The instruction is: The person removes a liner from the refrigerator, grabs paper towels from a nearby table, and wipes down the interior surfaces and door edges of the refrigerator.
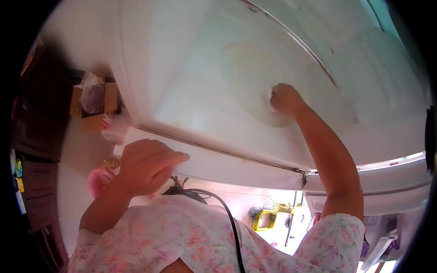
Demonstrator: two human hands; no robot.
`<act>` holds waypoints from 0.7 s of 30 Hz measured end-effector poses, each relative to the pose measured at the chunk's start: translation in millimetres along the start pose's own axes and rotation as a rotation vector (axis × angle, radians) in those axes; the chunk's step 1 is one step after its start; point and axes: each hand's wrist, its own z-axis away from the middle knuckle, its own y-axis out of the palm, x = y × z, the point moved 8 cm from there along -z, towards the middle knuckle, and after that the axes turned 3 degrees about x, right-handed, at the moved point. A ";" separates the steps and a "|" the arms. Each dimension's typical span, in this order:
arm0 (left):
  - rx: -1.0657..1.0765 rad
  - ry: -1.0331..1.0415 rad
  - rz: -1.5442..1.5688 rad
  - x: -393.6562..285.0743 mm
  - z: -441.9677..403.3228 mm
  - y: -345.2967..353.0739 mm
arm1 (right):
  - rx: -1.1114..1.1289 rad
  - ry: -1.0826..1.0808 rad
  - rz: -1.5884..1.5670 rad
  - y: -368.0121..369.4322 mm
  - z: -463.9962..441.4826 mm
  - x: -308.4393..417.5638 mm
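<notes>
A large white cabinet, which looks like a refrigerator (205,91), fills the middle of the view, its pale inner surface facing me. My right hand (286,101) reaches into it, fingers closed in a fist close to that surface. A bit of something whitish shows at the fingertips, too small to name. Around the fist is a faint rounded smear (255,68). My left hand (148,166) is by the white front edge (218,161), its back towards me. One digit stretches out to the right, the others are partly hidden, and no held object shows.
At the left stands an open cardboard box (110,98) with a plastic bag inside, near dark wooden cabinets (38,182). A pink round item (97,182) lies below. A black cable (227,211) crosses my chest. Beyond the lower edge is a yellow frame (265,220).
</notes>
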 end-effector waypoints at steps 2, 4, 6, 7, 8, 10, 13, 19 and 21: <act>0.029 -0.015 0.044 -4.3 -2.1 4.8 | -0.102 -0.072 -0.116 -3.5 11.6 14.8; 0.030 0.000 0.060 -6.1 -3.0 3.4 | -0.152 -0.104 -0.341 -12.9 16.8 33.3; 0.029 0.007 0.071 -6.3 -2.1 5.0 | -0.083 -0.016 -0.455 -17.0 24.9 31.5; 0.028 0.017 0.083 -6.4 -1.8 5.0 | -0.014 0.071 -0.576 -13.0 28.8 27.0; 0.027 0.024 0.097 -5.1 -2.0 4.9 | -0.023 0.075 -0.577 -6.5 30.9 17.0; 0.039 0.019 0.108 -3.3 -0.8 4.4 | -0.227 0.025 -0.107 4.6 34.3 -10.9; 0.062 -0.004 0.090 -3.4 0.8 5.9 | -0.354 0.210 -0.144 10.4 30.3 -46.5; 0.128 -0.075 0.057 -0.1 -4.0 7.0 | -0.392 0.316 0.102 5.9 -53.1 -64.4; 0.186 -0.090 0.060 0.0 -5.7 10.2 | -0.425 0.332 0.135 -3.2 -79.3 -59.9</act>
